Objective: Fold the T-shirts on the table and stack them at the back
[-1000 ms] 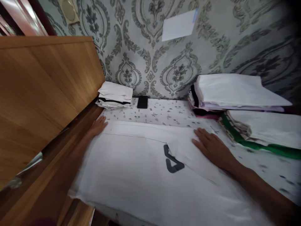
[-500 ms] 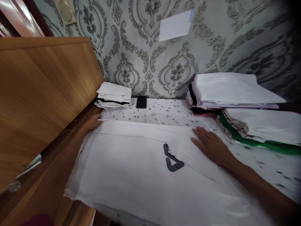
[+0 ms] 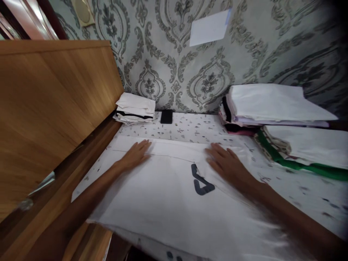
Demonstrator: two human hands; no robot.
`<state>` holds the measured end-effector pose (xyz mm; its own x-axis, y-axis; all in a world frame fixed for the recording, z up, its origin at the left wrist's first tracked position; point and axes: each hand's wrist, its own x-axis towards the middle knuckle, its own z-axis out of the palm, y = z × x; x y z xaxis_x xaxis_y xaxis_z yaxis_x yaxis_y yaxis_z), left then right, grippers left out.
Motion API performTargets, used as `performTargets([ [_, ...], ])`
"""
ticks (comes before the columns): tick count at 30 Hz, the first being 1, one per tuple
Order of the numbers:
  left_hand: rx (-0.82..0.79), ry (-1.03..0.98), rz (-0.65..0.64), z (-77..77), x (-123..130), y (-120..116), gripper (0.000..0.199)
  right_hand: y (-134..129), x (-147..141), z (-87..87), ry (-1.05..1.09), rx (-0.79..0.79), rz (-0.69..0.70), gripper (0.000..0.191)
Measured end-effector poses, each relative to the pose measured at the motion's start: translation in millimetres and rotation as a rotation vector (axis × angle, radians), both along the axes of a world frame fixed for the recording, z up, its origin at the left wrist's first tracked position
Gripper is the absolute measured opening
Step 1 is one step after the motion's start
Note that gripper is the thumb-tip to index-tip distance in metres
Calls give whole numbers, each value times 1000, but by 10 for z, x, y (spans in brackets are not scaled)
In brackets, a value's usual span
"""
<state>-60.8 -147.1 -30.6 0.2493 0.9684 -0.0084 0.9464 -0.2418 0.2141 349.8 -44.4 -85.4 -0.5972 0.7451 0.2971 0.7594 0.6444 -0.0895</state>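
A white cloth (image 3: pixel 163 188) with a dark angular print lies spread on a patterned sheet (image 3: pixel 190 127). On the upper left part of the cloth my left hand (image 3: pixel 136 154) rests flat, fingers apart and pointing up and right. My right hand (image 3: pixel 225 159) lies flat near the cloth's upper right part, above and right of the print, with its fingers spread and a little blurred. Neither hand holds anything. The near edge of the cloth hangs by the front edge of the surface.
Folded clothes (image 3: pixel 136 107) and a black flat object (image 3: pixel 166 116) lie by the wall. At right are a taller folded pile (image 3: pixel 269 103) and another with green fabric (image 3: pixel 307 145). A wooden panel (image 3: pixel 59 101) stands at left.
My left hand has moved right from the cloth's left corner onto the cloth. My right hand has shifted slightly left. The cloth's left edge has moved inward, baring more patterned sheet.
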Motion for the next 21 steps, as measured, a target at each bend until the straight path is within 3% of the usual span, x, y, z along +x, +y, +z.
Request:
performTargets([
  [2,-65,28,-6,-23,108,48,68,-53,-141,32,-9,-43,69,50],
  [5,-92,103,68,-70,37,58,69,-129,-157,92,-23,-135,88,52],
  [9,-54,138,174,-171,-179,-19,68,-279,179,156,36,-200,-17,54],
  [12,-31,98,170,-188,-103,-98,69,-507,499,193,106,-206,-89,51],
  [16,3,-9,-76,-114,516,-163,67,-890,765,260,191,-200,-134,42],
  [21,69,-73,-452,-55,1478,-67,49,-1274,812,354,257,-169,-72,31],
])
